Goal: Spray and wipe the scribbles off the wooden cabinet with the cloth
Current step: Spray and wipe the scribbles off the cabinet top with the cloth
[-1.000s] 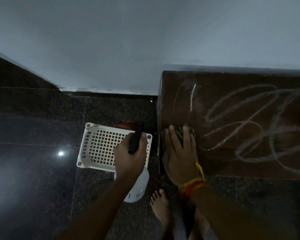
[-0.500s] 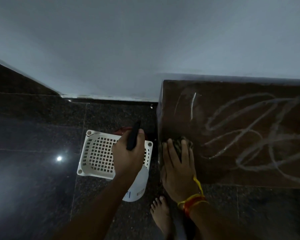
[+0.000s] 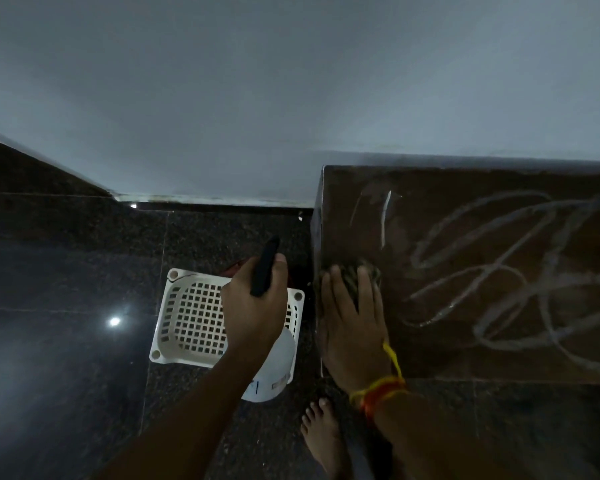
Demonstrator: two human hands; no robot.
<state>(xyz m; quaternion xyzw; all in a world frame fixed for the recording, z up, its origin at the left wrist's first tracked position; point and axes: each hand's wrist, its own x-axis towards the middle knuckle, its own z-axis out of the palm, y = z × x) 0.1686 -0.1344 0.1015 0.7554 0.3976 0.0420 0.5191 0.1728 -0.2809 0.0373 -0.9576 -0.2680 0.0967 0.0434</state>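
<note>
The dark wooden cabinet fills the right side, its top covered with looping white scribbles. My right hand lies flat on the cabinet's left end, pressing a dark patterned cloth that shows between and past the fingers. My left hand hovers to the left over the floor, closed around a white spray bottle with a black nozzle pointing away from me. The bottle's body hangs below the hand.
A white perforated plastic basket sits on the dark granite floor under my left hand, with something reddish behind it. A pale wall runs behind the cabinet. My bare foot stands by the cabinet's near corner.
My right hand with the cloth has slid slightly toward me along the cabinet's left end. The left hand keeps the bottle in much the same place. The view has tilted up a little.
</note>
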